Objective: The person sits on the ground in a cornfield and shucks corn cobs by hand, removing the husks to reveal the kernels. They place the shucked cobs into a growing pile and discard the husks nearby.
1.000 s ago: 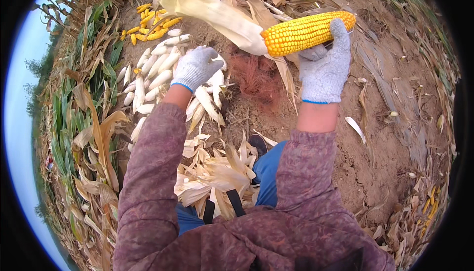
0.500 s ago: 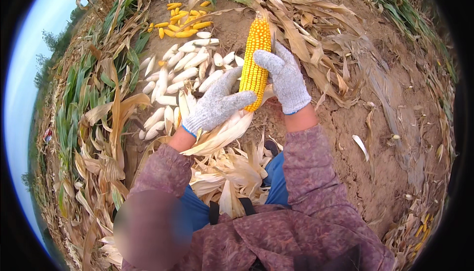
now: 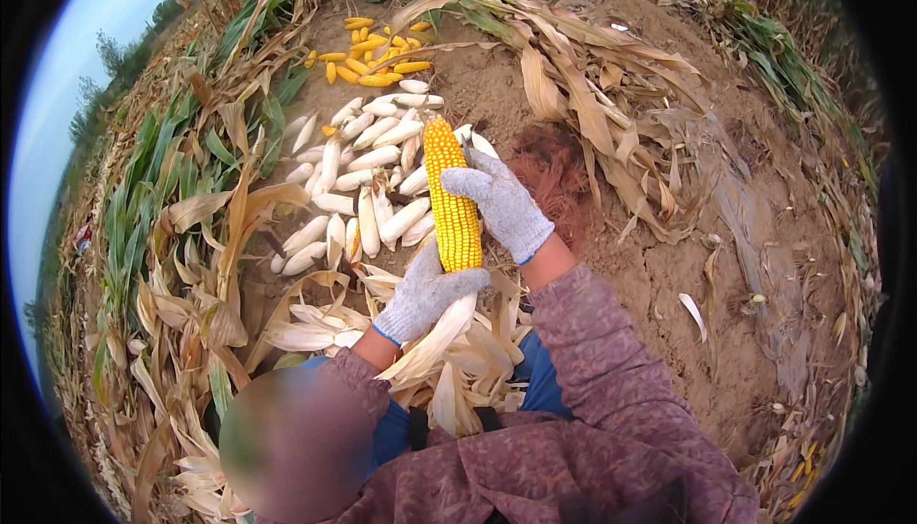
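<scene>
A peeled yellow ear of corn (image 3: 445,190) stands nearly upright between my two gloved hands, its tip pointing away from me. Around its base my left hand (image 3: 430,293) is closed, with pale husk leaves (image 3: 441,333) hanging below the ear. My right hand (image 3: 501,201) grips the ear's right side, thumb across the kernels. A thin dark piece shows by the right glove's fingers, too small to make out. Just beyond and left lies a heap of ears in white husks (image 3: 374,156). Loose dry husks (image 3: 468,362) pile up between my legs.
Farther off lies a heap of bare yellow ears (image 3: 377,51). Dry stalks and leaves (image 3: 583,75) stretch over the soil at the far right, and more stalks (image 3: 167,209) line the left. A reddish-brown stringy patch (image 3: 554,175) lies beyond my right hand.
Both hands and the ear have come lower and to the left in view. The left hand now sits under the ear's base, and the husk leaves hang more straight down.
</scene>
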Action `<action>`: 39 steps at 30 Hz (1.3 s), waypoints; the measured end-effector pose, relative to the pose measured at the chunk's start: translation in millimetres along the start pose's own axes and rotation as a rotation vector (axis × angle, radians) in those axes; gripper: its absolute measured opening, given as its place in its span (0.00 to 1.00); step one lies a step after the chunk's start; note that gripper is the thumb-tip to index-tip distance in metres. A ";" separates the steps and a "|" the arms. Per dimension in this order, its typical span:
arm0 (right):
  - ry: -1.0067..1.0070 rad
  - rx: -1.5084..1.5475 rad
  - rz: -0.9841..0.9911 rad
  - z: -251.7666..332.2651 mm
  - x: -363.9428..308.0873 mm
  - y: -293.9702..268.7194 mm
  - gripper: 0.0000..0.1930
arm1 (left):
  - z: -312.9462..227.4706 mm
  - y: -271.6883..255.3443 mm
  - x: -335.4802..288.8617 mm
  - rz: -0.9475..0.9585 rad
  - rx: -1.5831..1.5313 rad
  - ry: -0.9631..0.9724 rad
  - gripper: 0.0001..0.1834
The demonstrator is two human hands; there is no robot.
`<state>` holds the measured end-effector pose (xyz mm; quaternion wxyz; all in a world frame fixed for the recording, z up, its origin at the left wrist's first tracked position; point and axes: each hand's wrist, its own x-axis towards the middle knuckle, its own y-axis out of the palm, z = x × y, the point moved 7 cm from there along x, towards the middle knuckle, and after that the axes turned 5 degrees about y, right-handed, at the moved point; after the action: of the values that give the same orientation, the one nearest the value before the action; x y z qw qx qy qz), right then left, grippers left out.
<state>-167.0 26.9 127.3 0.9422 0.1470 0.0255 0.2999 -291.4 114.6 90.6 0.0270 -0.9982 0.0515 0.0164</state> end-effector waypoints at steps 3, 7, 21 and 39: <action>0.010 -0.048 0.021 -1.3 0.8 7.7 0.30 | 11.1 -8.3 -1.3 -0.022 0.007 0.035 0.30; -0.007 -0.144 -0.019 -6.9 0.4 8.3 0.32 | 6.2 -14.9 -3.8 -0.036 0.049 0.061 0.31; 0.164 -0.297 -0.141 -29.7 -14.5 26.2 0.36 | 7.1 -23.5 2.6 -0.311 0.517 -0.060 0.37; 0.056 0.188 -0.043 -34.3 -30.1 42.3 0.26 | 50.5 -6.9 -5.0 -0.050 -0.525 -0.173 0.28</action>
<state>-219.9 51.6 105.8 0.9294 0.2258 0.0833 0.2796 -297.2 124.8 40.7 -0.2278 -0.9669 0.0184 0.1136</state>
